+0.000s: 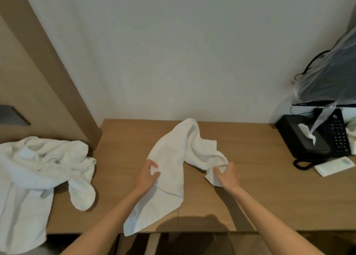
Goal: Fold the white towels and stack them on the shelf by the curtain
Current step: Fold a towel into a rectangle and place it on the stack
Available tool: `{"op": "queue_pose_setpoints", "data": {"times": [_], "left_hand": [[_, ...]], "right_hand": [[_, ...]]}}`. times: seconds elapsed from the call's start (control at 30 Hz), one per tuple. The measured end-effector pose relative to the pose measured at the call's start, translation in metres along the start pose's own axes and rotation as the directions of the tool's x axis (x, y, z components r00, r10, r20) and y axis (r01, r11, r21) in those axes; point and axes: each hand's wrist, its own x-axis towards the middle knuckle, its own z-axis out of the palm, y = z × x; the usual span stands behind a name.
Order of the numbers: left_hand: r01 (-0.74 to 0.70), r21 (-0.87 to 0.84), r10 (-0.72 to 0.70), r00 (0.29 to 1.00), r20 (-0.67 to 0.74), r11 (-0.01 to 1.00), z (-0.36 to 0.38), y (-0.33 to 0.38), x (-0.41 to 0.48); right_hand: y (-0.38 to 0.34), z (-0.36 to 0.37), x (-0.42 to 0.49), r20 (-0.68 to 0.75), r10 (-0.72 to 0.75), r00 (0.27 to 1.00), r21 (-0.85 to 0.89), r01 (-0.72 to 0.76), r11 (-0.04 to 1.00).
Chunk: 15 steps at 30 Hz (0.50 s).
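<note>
White towel (173,158) lies crumpled, unfolded, on desk (250,187).

You get no legible text here. The telephone (336,133) at the right end of the bench (260,177) shows a keypad, but its key marks and the round emblem above them are too blurred to read. The white packet (334,166) beside it carries a faint greenish mark, unreadable.

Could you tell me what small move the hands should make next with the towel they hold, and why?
Probably draw the hands apart to spread the towel flat on the desk: the left hand pinches one edge, the right hand grips a bunched end, and the cloth between them lies twisted, not ready to fold.
</note>
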Motion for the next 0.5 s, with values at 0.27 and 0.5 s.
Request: {"op": "queue_pose_setpoints", "data": {"times": [0.27, 0.5], "left_hand": [[-0.268, -0.234, 0.245, 0.962, -0.123, 0.934, -0.032, 0.070, -0.002], [-0.268, -0.498, 0.167, 0.957, -0.238, 0.825, -0.082, 0.118, -0.012]], "right_hand": [[-0.052, -0.014, -0.021, 0.166, -0.194, 0.967, 0.316, 0.135, 0.939], [-0.140, -0.042, -0.051, 0.331, -0.432, 0.839, 0.710, 0.080, 0.700]]}}
